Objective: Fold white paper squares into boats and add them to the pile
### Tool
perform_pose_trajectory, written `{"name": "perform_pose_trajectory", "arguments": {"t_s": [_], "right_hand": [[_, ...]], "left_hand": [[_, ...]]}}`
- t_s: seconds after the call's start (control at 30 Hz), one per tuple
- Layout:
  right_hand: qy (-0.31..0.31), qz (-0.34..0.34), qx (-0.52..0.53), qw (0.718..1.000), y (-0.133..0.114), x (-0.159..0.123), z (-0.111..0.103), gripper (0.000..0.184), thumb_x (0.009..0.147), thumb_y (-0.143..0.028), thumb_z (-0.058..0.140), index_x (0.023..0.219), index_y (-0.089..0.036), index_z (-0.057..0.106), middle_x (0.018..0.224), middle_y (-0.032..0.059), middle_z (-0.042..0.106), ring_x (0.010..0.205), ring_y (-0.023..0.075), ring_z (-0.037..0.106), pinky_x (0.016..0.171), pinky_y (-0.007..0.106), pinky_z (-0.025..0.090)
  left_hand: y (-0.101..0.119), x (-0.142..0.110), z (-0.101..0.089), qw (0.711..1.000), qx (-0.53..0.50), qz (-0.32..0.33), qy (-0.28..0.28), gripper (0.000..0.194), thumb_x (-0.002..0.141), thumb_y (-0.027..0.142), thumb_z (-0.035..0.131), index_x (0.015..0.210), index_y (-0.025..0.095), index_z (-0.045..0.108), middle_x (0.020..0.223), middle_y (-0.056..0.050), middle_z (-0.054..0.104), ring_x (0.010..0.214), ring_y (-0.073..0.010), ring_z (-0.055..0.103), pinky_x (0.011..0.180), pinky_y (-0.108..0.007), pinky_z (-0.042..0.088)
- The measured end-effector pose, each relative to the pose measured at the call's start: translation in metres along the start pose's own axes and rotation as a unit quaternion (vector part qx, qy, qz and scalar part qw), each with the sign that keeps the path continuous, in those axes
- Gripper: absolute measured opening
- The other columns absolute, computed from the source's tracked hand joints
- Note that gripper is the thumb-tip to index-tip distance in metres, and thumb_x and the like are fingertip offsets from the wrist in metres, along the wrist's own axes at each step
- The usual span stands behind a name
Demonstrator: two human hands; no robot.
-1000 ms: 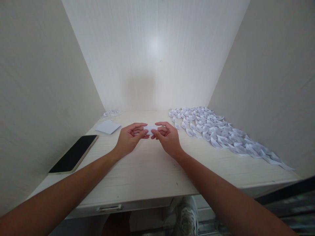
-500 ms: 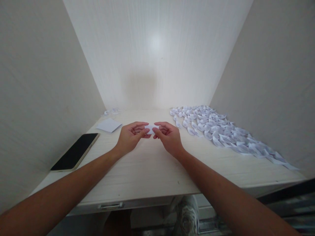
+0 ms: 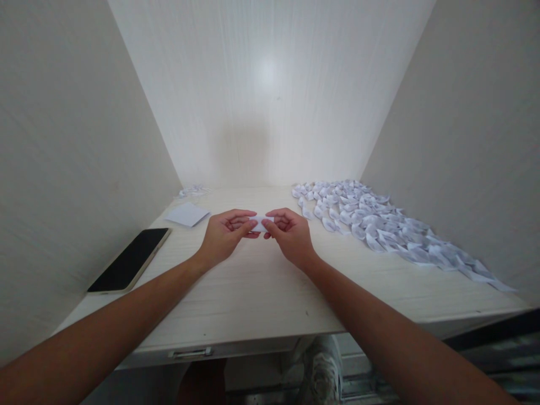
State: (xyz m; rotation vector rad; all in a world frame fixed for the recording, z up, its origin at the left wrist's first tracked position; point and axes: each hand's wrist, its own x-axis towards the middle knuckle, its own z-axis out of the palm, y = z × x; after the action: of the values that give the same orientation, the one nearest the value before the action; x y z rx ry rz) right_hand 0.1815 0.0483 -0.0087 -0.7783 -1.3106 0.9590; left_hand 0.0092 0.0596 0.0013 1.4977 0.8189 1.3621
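Note:
Between my two hands, above the middle of the white desk [image 3: 248,292], is a small white piece of paper [image 3: 260,223]. My left hand [image 3: 226,232] pinches its left end with thumb and fingers. At the right end, my right hand [image 3: 291,232] grips it the same way, thumb in front. The fingers behind the paper are partly hidden. Right of my hands, many folded white paper pieces [image 3: 379,225] lie in a long spread along the side wall.
A white paper sheet [image 3: 187,215] lies left of my hands, with thin paper scraps [image 3: 194,191] behind it. A dark phone [image 3: 130,261] rests near the left wall. Panels enclose the desk at left, back and right. A drawer handle [image 3: 189,353] sits under the front edge.
The paper between my hands shows slightly narrower in height than before. Both hands stay in nearly the same place, still pinching it.

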Motion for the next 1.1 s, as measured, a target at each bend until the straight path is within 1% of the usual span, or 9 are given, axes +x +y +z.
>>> {"name": "perform_pose_trajectory", "arguments": {"t_s": [0.2, 0.4, 0.5, 0.6, 0.73, 0.8, 0.9, 1.0, 1.1], "right_hand": [[0.000, 0.008, -0.017, 1.000, -0.0009, 0.0002, -0.0008, 0.033, 0.073, -0.042, 0.082, 0.093, -0.019, 0.069, 0.062, -0.0033, 0.065, 0.053, 0.0136, 0.066, 0.052, 0.024, 0.051], [-0.001, 0.008, -0.046, 0.999, 0.0022, 0.0006, -0.0012, 0.023, 0.076, -0.038, 0.078, 0.083, -0.018, 0.070, 0.063, 0.0008, 0.068, 0.054, 0.0141, 0.064, 0.052, 0.025, 0.049], [-0.003, 0.010, -0.049, 0.999, 0.0022, 0.0005, -0.0012, 0.021, 0.078, -0.038, 0.077, 0.082, -0.018, 0.069, 0.064, 0.0009, 0.068, 0.054, 0.0138, 0.063, 0.052, 0.025, 0.048], [-0.006, 0.009, -0.044, 0.999, 0.0017, 0.0006, -0.0019, 0.022, 0.078, -0.039, 0.076, 0.081, -0.018, 0.068, 0.064, 0.0008, 0.067, 0.054, 0.0136, 0.063, 0.052, 0.025, 0.048], [-0.018, 0.019, -0.037, 0.999, 0.0034, 0.0012, -0.0037, 0.029, 0.076, -0.041, 0.078, 0.091, -0.018, 0.069, 0.066, 0.0001, 0.067, 0.056, 0.0144, 0.063, 0.054, 0.026, 0.049], [-0.027, 0.024, -0.044, 0.998, 0.0054, 0.0017, -0.0045, 0.028, 0.076, -0.042, 0.077, 0.089, -0.018, 0.070, 0.067, 0.0010, 0.068, 0.058, 0.0146, 0.063, 0.056, 0.027, 0.048], [-0.032, 0.014, -0.068, 0.997, 0.0080, 0.0028, -0.0053, 0.024, 0.080, -0.042, 0.073, 0.078, -0.018, 0.070, 0.068, 0.0025, 0.068, 0.061, 0.0144, 0.060, 0.058, 0.027, 0.046], [-0.025, -0.002, -0.110, 0.994, 0.0077, 0.0038, -0.0061, 0.022, 0.082, -0.040, 0.070, 0.078, -0.019, 0.071, 0.068, 0.0021, 0.068, 0.059, 0.0135, 0.056, 0.057, 0.027, 0.043], [-0.015, -0.010, -0.158, 0.987, 0.0049, 0.0041, -0.0071, 0.020, 0.083, -0.037, 0.068, 0.076, -0.019, 0.071, 0.067, 0.0010, 0.067, 0.057, 0.0125, 0.052, 0.055, 0.026, 0.041]], "left_hand": [[-0.0031, 0.0008, -0.0019, 1.000, -0.011, 0.004, -0.013, 0.037, 0.070, 0.037, 0.089, 0.094, 0.012, 0.076, 0.076, -0.004, 0.077, 0.069, -0.0205, 0.076, 0.071, -0.039, 0.069], [-0.0033, 0.0011, -0.0036, 0.999, -0.012, 0.005, -0.031, 0.036, 0.072, 0.034, 0.088, 0.099, 0.013, 0.076, 0.077, -0.004, 0.078, 0.070, -0.0204, 0.076, 0.070, -0.037, 0.069], [-0.0023, 0.0011, -0.0030, 1.000, -0.011, 0.001, -0.029, 0.036, 0.070, 0.034, 0.089, 0.096, 0.012, 0.077, 0.078, -0.005, 0.078, 0.070, -0.0212, 0.077, 0.070, -0.037, 0.069], [-0.0017, 0.0011, -0.0024, 1.000, -0.012, -0.002, -0.027, 0.036, 0.068, 0.034, 0.090, 0.092, 0.011, 0.077, 0.077, -0.006, 0.078, 0.069, -0.0216, 0.077, 0.069, -0.037, 0.069], [-0.0019, 0.0008, -0.0023, 1.000, -0.014, -0.008, -0.027, 0.037, 0.068, 0.036, 0.090, 0.091, 0.012, 0.076, 0.077, -0.006, 0.078, 0.070, -0.0221, 0.077, 0.069, -0.038, 0.069], [-0.0023, 0.0007, -0.0024, 0.999, -0.014, -0.013, -0.029, 0.037, 0.068, 0.037, 0.090, 0.091, 0.012, 0.076, 0.077, -0.006, 0.078, 0.071, -0.0229, 0.077, 0.069, -0.038, 0.069], [-0.0024, 0.0009, -0.0025, 0.999, -0.014, -0.020, -0.031, 0.037, 0.067, 0.038, 0.090, 0.090, 0.012, 0.075, 0.078, -0.006, 0.078, 0.073, -0.0235, 0.077, 0.068, -0.038, 0.069], [-0.0019, 0.0012, -0.0026, 0.999, -0.020, -0.033, -0.034, 0.042, 0.067, 0.037, 0.090, 0.097, 0.012, 0.075, 0.077, -0.005, 0.077, 0.072, -0.0220, 0.077, 0.070, -0.038, 0.068], [-0.0017, 0.0015, -0.0025, 0.996, -0.031, -0.073, -0.036, 0.048, 0.068, 0.040, 0.089, 0.103, 0.011, 0.072, 0.075, -0.005, 0.077, 0.070, -0.0213, 0.076, 0.070, -0.038, 0.068]]}}
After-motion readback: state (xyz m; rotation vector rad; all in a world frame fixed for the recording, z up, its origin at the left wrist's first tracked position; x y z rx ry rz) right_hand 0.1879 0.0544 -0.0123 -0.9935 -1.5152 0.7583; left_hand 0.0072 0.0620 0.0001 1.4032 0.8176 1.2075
